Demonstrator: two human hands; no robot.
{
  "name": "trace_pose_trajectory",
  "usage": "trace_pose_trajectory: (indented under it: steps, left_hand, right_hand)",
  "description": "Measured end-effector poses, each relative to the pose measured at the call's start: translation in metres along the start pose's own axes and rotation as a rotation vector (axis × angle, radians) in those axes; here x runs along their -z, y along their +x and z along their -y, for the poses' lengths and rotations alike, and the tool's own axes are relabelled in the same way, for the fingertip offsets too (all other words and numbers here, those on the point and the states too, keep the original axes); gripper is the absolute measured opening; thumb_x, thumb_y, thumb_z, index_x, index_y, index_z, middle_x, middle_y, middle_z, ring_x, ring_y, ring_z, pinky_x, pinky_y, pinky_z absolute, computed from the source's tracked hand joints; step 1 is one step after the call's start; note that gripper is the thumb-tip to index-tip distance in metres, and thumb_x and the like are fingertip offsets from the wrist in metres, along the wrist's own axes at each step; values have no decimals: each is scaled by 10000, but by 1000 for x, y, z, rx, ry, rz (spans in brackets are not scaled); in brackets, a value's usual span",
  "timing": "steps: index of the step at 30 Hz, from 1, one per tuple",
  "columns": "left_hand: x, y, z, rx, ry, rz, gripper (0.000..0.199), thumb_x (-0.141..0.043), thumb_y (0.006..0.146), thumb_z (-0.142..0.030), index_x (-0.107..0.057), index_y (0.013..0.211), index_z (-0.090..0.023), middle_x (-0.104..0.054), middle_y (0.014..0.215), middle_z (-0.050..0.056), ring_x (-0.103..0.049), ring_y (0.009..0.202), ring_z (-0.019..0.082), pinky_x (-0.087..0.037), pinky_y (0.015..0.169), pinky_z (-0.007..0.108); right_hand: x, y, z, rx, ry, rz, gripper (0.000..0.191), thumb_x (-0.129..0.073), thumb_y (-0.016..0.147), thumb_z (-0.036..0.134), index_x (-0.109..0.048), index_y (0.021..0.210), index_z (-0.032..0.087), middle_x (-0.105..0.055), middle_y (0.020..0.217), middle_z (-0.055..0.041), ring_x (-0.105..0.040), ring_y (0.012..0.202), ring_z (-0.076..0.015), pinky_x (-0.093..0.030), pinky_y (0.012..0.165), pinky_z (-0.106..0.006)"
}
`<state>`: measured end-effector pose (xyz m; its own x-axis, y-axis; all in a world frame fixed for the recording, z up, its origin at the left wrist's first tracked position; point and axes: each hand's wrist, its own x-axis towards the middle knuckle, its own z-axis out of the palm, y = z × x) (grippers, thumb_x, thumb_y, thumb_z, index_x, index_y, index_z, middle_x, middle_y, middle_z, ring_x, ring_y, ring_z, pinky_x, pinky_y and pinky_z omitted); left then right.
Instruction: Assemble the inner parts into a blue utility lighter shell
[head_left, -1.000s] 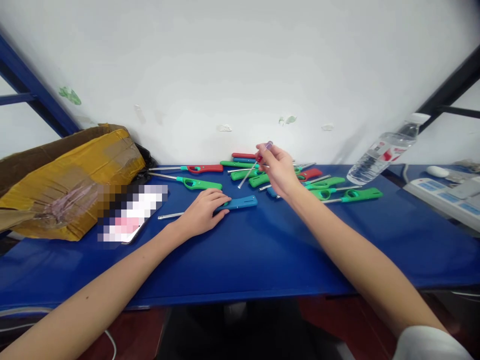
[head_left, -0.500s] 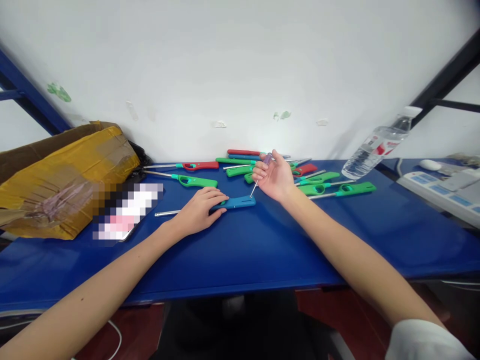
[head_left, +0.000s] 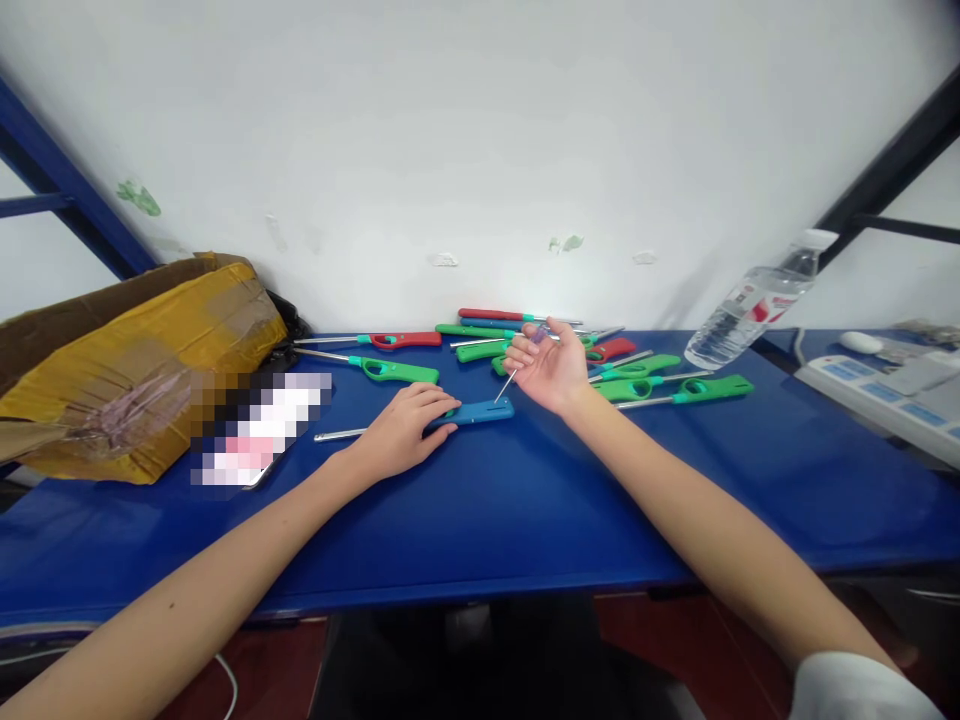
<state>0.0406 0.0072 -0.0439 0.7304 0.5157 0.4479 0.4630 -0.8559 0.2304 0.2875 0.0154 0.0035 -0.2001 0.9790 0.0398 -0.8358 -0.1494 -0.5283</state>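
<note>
A blue long-necked gas lighter (head_left: 480, 411) lies flat on the blue table (head_left: 450, 520), its metal tube pointing left. My left hand (head_left: 409, 428) is closed over its trigger area and presses it to the table. In my right hand (head_left: 551, 370), palm turned up, is a screwdriver (head_left: 505, 386) with a clear purplish handle. Its thin shaft slants down to the left, and the tip meets the wide end of the blue lighter. Whether the tip sits in a screw or hole is too small to tell.
Several green and red lighters (head_left: 712, 388) lie behind and right of my hands. Left of them are a red lighter (head_left: 412, 341) and a green lighter (head_left: 405, 372). A taped carton (head_left: 150, 370), a blurred-out phone (head_left: 262, 430), a tilted water bottle (head_left: 750, 310) and a power strip (head_left: 885, 395) stand around.
The screwdriver tip has shifted slightly left along the blue lighter's end. My left hand keeps its hold. The whole view has tilted up a little.
</note>
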Motion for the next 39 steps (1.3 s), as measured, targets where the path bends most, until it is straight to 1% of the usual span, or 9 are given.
trace_pose_trajectory:
  steps: [6, 12, 15, 20, 22, 26, 28, 33, 39]
  left_hand:
    - [1, 0, -1, 4, 7, 6, 292, -544, 959, -281, -656, 1199, -155, -679, 1175, 116, -553, 1164, 270, -458, 1045, 475]
    - [1, 0, 0, 2, 11, 10, 299, -532, 965, -283, -652, 1206, -152, -675, 1181, 117, -552, 1162, 271, -461, 1042, 478]
    - [1, 0, -1, -9, 7, 11, 297, -534, 966, -283, -652, 1205, -154, -674, 1181, 118, -553, 1158, 270, -465, 1038, 479]
    - [0, 1, -6, -16, -10, 24, 299, -532, 969, -276, -649, 1211, -145, -670, 1174, 119, -566, 1132, 260, -478, 1026, 449]
    - [0, 1, -8, -6, -26, 30, 303, -523, 972, -271, -646, 1219, -145, -668, 1171, 122, -574, 1125, 255, -490, 1016, 435]
    - [-1, 1, -10, -1, -35, 28, 310, -521, 972, -272, -644, 1227, -147, -667, 1183, 122, -586, 1126, 253, -501, 1008, 425]
    - [-2, 0, -9, 4, -31, 25, 311, -520, 973, -279, -646, 1228, -153, -667, 1192, 120, -596, 1119, 253, -512, 994, 425]
    - [-3, -1, -8, 13, -21, 11, 314, -517, 974, -299, -653, 1225, -167, -670, 1203, 114, -614, 1103, 252, -529, 971, 426]
    - [-2, -1, -9, 6, -23, 3, 318, -515, 974, -307, -657, 1222, -169, -678, 1199, 114, -619, 1107, 249, -528, 986, 421]
  right_hand:
    - [-4, -1, -3, 7, -6, -10, 274, -377, 920, 376, -456, 711, 218, -349, 537, 40, -376, 485, -128, -396, 511, -247]
    - [-4, 1, -1, 27, -22, -29, 304, -350, 944, 364, -476, 716, 208, -359, 546, 38, -379, 493, -120, -404, 522, -239]
    - [-5, 1, 0, 37, -31, -37, 309, -349, 962, 366, -480, 732, 206, -371, 564, 36, -404, 514, -122, -424, 540, -241]
    - [-7, 1, 2, 36, -110, -32, 302, -417, 956, 402, -425, 712, 225, -414, 619, 23, -474, 577, -141, -449, 556, -251]
    - [-7, 1, 3, 53, -142, -33, 321, -408, 956, 401, -397, 686, 227, -385, 593, 31, -429, 533, -134, -424, 511, -238]
    - [-6, 1, 5, 51, -167, 17, 353, -363, 963, 386, -379, 650, 225, -281, 529, 59, -243, 440, -110, -297, 399, -198]
    - [-6, 1, 4, 43, -186, 44, 363, -370, 958, 388, -375, 635, 222, -258, 518, 66, -196, 428, -102, -255, 377, -188]
    - [-8, -1, 1, 11, -256, 84, 374, -423, 936, 400, -356, 615, 220, -258, 501, 72, -170, 415, -89, -224, 356, -176]
    - [-8, 0, 9, 50, -259, 103, 372, -422, 936, 389, -359, 611, 218, -269, 488, 68, -181, 402, -82, -215, 344, -166]
